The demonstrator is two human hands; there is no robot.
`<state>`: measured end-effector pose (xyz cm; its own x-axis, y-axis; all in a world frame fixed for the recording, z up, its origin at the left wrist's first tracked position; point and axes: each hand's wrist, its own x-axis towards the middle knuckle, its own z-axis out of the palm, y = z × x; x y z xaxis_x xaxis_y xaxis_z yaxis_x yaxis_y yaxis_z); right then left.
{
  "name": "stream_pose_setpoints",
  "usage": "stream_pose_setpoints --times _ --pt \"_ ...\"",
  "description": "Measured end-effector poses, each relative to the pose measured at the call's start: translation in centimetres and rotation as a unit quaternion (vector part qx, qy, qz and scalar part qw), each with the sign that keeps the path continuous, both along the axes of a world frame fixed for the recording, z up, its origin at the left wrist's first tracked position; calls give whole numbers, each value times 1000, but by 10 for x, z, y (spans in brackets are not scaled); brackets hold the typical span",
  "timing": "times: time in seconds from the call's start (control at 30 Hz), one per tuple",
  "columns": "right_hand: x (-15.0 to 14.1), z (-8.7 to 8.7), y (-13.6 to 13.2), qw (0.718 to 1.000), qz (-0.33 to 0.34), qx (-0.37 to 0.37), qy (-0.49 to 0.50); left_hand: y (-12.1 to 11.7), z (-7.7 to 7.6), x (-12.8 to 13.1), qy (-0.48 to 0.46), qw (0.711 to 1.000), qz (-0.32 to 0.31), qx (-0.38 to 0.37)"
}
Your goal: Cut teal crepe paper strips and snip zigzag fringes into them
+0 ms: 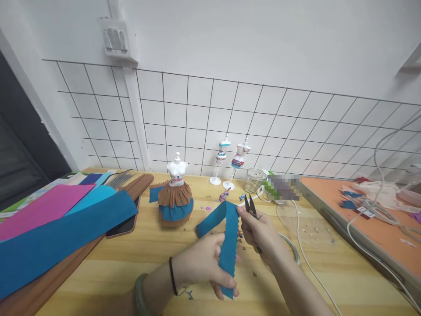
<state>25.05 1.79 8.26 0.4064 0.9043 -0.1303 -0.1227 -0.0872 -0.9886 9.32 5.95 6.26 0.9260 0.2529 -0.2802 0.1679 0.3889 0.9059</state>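
A long blue fabric strip (226, 245) with one zigzag-cut edge is stretched between my hands. My left hand (210, 263) is closed round its lower end. At the upper fold, my right hand (261, 232) pinches the strip while also holding small dark scissors (251, 207), blades pointing up and slightly apart. The strip's far part bends away to the left toward the table. Left of it stands a small white dress form (177, 171) wearing a layered skirt (176, 202) of brown and blue ruffles. Another blue piece with a zigzag edge (156, 194) lies behind that skirt.
Two small decorated dress forms (240, 158) stand at the back beside a clear glass jar (255, 180). Stacked fabric sheets (66, 232) and a phone (123, 226) lie at left. White cable (301, 243) crosses the right side, near an orange surface (332, 210) with scraps.
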Motion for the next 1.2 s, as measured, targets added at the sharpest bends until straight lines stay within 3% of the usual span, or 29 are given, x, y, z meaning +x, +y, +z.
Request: stream_pose_setpoints --times 0.17,0.4,0.63,0.77,0.93,1.2 --pt "-3 2 -2 1000 22 5 9 6 8 -5 -53 997 -14 62" --pt "-19 11 -10 993 113 -23 -12 18 25 -9 -62 977 145 142" --pt "-24 14 -12 988 150 -33 -27 19 20 -13 -49 987 148 43" --pt "-21 13 -14 987 156 -28 -12 19 24 -15 -56 986 147 49" --pt "-14 9 -14 977 181 -34 111 22 30 -16 -76 980 175 53" --pt "-20 13 -14 979 177 -61 78 20 27 -16 -156 971 182 -22"
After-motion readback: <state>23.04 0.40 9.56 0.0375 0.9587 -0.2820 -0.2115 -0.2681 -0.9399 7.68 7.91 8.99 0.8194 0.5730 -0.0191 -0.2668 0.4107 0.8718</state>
